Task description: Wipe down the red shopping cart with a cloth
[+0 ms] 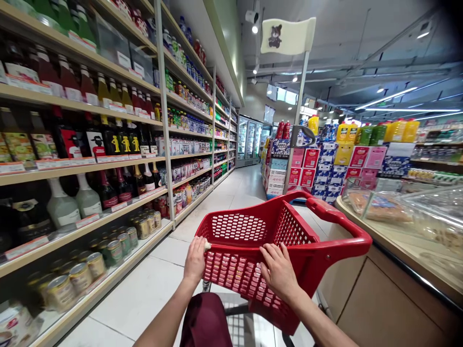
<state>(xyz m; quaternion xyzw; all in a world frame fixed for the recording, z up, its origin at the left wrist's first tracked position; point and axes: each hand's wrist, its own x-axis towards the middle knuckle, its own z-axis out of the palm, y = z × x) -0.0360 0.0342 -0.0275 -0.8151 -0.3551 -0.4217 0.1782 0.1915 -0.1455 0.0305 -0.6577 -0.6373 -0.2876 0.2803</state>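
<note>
A red plastic shopping cart point(307, 270) stands side-on in front of me, its handle point(347, 222) to the right. My left hand point(195, 260) is closed over the rim at the basket's left corner. Beside its fingertips a small pale piece point(207, 246) shows at the corner; what it is I cannot tell. Over the near rim, further right, my right hand point(278, 270) is hooked with its fingers curled to the inside. Nothing shows in the visible part of the basket point(238, 226). A pole rises behind the cart with a cream bear flag point(288, 36).
Shelves point(83, 168) of bottles and cans line the left side. At right stands a counter point(390, 284) with clear covers over packed food. Stacked drink boxes point(325, 168) stand beyond the cart. A tiled aisle point(235, 183) runs back to glass-door fridges point(249, 140).
</note>
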